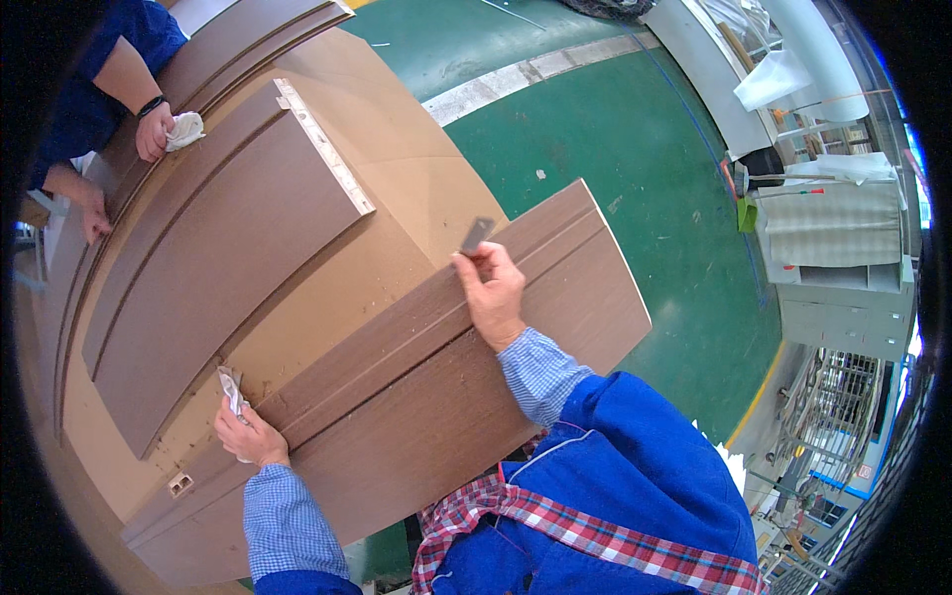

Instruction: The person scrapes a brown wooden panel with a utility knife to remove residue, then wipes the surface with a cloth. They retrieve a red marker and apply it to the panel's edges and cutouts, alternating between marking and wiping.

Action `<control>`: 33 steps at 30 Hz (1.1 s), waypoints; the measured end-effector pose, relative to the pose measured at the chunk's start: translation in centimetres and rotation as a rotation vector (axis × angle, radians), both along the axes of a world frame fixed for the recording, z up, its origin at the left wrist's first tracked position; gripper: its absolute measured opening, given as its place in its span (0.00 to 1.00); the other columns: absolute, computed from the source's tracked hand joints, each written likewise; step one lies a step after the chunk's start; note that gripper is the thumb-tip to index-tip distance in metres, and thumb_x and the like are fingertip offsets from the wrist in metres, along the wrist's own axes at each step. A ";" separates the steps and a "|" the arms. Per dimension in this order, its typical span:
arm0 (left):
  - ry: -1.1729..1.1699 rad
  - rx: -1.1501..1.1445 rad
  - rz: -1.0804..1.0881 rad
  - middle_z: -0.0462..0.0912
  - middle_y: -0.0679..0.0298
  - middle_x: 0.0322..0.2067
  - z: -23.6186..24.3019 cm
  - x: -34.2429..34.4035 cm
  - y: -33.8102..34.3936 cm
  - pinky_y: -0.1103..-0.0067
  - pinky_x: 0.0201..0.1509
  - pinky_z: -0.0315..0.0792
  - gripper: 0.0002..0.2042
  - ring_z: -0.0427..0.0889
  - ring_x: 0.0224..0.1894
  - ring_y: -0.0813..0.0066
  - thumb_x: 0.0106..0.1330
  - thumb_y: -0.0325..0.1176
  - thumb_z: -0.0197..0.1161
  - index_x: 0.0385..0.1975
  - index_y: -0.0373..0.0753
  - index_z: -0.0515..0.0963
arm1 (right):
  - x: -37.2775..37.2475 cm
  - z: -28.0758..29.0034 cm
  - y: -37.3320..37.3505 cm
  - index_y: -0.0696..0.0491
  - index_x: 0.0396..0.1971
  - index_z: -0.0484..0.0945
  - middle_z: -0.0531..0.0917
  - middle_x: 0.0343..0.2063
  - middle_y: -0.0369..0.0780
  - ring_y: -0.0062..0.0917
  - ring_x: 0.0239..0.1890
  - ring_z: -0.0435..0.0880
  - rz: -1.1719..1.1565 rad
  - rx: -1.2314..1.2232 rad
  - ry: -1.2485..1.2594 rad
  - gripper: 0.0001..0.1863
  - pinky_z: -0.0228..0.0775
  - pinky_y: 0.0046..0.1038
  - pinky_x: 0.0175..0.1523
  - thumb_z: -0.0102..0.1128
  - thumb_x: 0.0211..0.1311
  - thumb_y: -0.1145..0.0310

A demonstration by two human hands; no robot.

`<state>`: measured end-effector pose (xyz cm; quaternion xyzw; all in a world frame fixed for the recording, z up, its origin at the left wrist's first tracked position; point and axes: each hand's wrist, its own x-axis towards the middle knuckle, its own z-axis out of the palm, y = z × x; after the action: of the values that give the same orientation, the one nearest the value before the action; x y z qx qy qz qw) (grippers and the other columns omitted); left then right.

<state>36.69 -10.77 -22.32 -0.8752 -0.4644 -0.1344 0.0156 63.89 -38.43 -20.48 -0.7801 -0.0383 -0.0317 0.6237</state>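
Observation:
A long brown wood-grain panel (426, 402) with lengthwise grooves lies slantwise in front of me. My right hand (496, 297) is above its far side, pinching a small flat grey blade (478, 234) between thumb and fingers. Toward the panel's left end, my left hand (252, 437) is closed round a crumpled white cloth (231, 387) by the far edge. A small pale slotted fitting (179, 485) sits near that end of the panel.
Brown cardboard (412, 169) covers the table, with crumbs on it. Beyond lies a second brown panel (213, 248) with a pale end edge. At the far left a co-worker's hand (154, 134) holds a white cloth (185, 131) on another panel. Cabinets (843, 307) line the right.

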 end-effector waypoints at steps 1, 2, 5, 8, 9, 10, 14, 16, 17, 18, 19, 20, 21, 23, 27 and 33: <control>0.004 -0.003 -0.005 0.71 0.59 0.45 0.0 -0.1 0.2 0.64 0.51 0.61 0.18 0.69 0.48 0.58 0.63 0.39 0.49 0.51 0.41 0.70 | 0.3 0.2 -1.0 0.59 0.31 0.75 0.80 0.25 0.36 0.15 0.25 0.78 0.025 -0.136 -0.062 0.08 0.71 0.18 0.31 0.63 0.55 0.73; 0.007 -0.007 -0.007 0.71 0.59 0.45 -0.2 -0.4 0.4 0.64 0.50 0.62 0.18 0.69 0.48 0.58 0.63 0.39 0.49 0.51 0.41 0.70 | 0.3 0.2 -1.9 0.56 0.29 0.76 0.81 0.24 0.36 0.18 0.28 0.78 0.054 -0.209 -0.088 0.07 0.70 0.21 0.36 0.65 0.52 0.73; 0.018 -0.016 -0.008 0.71 0.59 0.45 0.2 -0.1 0.1 0.64 0.50 0.62 0.18 0.70 0.48 0.58 0.63 0.39 0.49 0.51 0.40 0.70 | 0.7 -0.6 -3.6 0.50 0.25 0.77 0.81 0.23 0.31 0.21 0.33 0.77 0.112 -0.502 -0.466 0.08 0.64 0.25 0.44 0.68 0.46 0.73; 0.012 -0.028 -0.020 0.71 0.58 0.45 0.1 -0.3 0.3 0.64 0.50 0.62 0.18 0.70 0.48 0.58 0.63 0.38 0.49 0.51 0.40 0.70 | 0.8 -0.9 -3.6 0.48 0.22 0.77 0.81 0.23 0.29 0.22 0.33 0.76 0.121 -0.506 -0.441 0.08 0.59 0.25 0.45 0.69 0.44 0.73; 0.007 -0.032 -0.028 0.71 0.58 0.45 0.0 -0.5 0.4 0.64 0.51 0.62 0.18 0.70 0.48 0.58 0.63 0.38 0.49 0.51 0.40 0.70 | 0.9 -0.8 -3.3 0.48 0.22 0.77 0.81 0.23 0.28 0.22 0.33 0.76 0.121 -0.510 -0.442 0.08 0.59 0.26 0.44 0.69 0.44 0.73; 0.018 -0.025 -0.019 0.71 0.58 0.45 0.0 -0.5 0.4 0.64 0.51 0.61 0.18 0.70 0.48 0.58 0.63 0.38 0.49 0.51 0.40 0.70 | 1.0 -0.7 -3.1 0.48 0.21 0.77 0.81 0.23 0.28 0.21 0.32 0.76 0.121 -0.515 -0.448 0.08 0.59 0.26 0.44 0.69 0.43 0.73; 0.022 -0.036 -0.021 0.71 0.57 0.45 0.3 -0.3 0.3 0.65 0.52 0.61 0.18 0.69 0.48 0.58 0.63 0.37 0.49 0.51 0.39 0.70 | 1.3 -0.8 -3.0 0.47 0.19 0.75 0.80 0.22 0.28 0.21 0.31 0.75 0.088 -0.525 -0.399 0.09 0.58 0.27 0.44 0.69 0.44 0.72; 0.014 -0.038 -0.035 0.71 0.56 0.45 0.5 -0.1 0.2 0.65 0.51 0.61 0.17 0.70 0.48 0.57 0.63 0.36 0.49 0.50 0.39 0.70 | 1.4 -1.4 -3.2 0.46 0.17 0.73 0.80 0.21 0.27 0.21 0.31 0.74 0.037 -0.461 -0.386 0.10 0.57 0.28 0.44 0.69 0.43 0.71; 0.017 -0.026 -0.039 0.71 0.55 0.44 0.5 0.1 0.1 0.66 0.51 0.62 0.16 0.70 0.47 0.57 0.63 0.36 0.49 0.50 0.38 0.70 | 1.4 -1.4 -3.2 0.46 0.17 0.73 0.80 0.21 0.27 0.21 0.31 0.74 0.015 -0.478 -0.383 0.10 0.56 0.28 0.44 0.69 0.43 0.70; 0.020 -0.014 -0.045 0.71 0.54 0.44 0.6 0.2 0.1 0.66 0.51 0.63 0.16 0.71 0.46 0.56 0.63 0.35 0.49 0.49 0.38 0.71 | 1.6 -1.1 -3.1 0.46 0.17 0.73 0.80 0.21 0.27 0.21 0.30 0.74 -0.007 -0.496 -0.381 0.10 0.56 0.28 0.44 0.69 0.43 0.70; 0.019 -0.010 -0.047 0.71 0.55 0.44 0.6 0.1 0.1 0.66 0.51 0.63 0.16 0.71 0.47 0.56 0.64 0.35 0.49 0.49 0.37 0.70 | 1.7 -0.9 -3.0 0.46 0.16 0.73 0.80 0.21 0.28 0.21 0.30 0.74 -0.022 -0.517 -0.383 0.10 0.56 0.28 0.44 0.69 0.44 0.70; 0.018 -0.006 -0.050 0.71 0.55 0.44 0.5 0.0 0.1 0.66 0.51 0.63 0.16 0.70 0.47 0.56 0.64 0.35 0.49 0.49 0.37 0.70 | 1.6 -0.9 -2.9 0.46 0.17 0.73 0.80 0.21 0.28 0.22 0.30 0.74 0.045 -0.524 -0.387 0.10 0.56 0.28 0.44 0.68 0.44 0.70; 0.016 -0.003 -0.052 0.71 0.55 0.43 0.4 -0.1 0.1 0.66 0.51 0.62 0.16 0.70 0.47 0.56 0.64 0.35 0.49 0.49 0.37 0.70 | 1.4 -0.9 -2.9 0.46 0.17 0.73 0.80 0.22 0.28 0.22 0.30 0.74 0.111 -0.530 -0.392 0.10 0.57 0.29 0.44 0.68 0.44 0.70; 0.009 -0.024 -0.049 0.71 0.55 0.44 0.7 0.1 0.1 0.66 0.52 0.62 0.16 0.70 0.47 0.56 0.64 0.35 0.48 0.50 0.37 0.70 | 1.5 -0.9 -3.2 0.46 0.17 0.73 0.80 0.22 0.28 0.22 0.30 0.75 0.166 -0.537 -0.389 0.10 0.56 0.29 0.43 0.68 0.44 0.70; 0.006 -0.026 -0.062 0.71 0.56 0.45 0.3 -0.5 0.4 0.65 0.52 0.61 0.17 0.69 0.48 0.56 0.64 0.36 0.48 0.51 0.38 0.70 | 1.8 -1.1 -2.8 0.46 0.16 0.72 0.80 0.21 0.27 0.21 0.30 0.74 -0.040 -0.503 -0.383 0.11 0.56 0.28 0.43 0.68 0.44 0.70; 0.043 -0.023 -0.037 0.71 0.54 0.45 0.9 0.2 0.3 0.65 0.51 0.62 0.17 0.70 0.48 0.55 0.64 0.36 0.48 0.51 0.37 0.70 | 1.7 -1.3 -3.1 0.46 0.16 0.72 0.81 0.23 0.29 0.22 0.30 0.75 0.125 -0.477 -0.359 0.11 0.57 0.28 0.43 0.68 0.44 0.71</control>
<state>36.94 -10.52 -21.46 -0.8864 -0.4493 -0.1107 0.0129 65.62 -41.58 -21.82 -0.8826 -0.2023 -0.1208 0.4069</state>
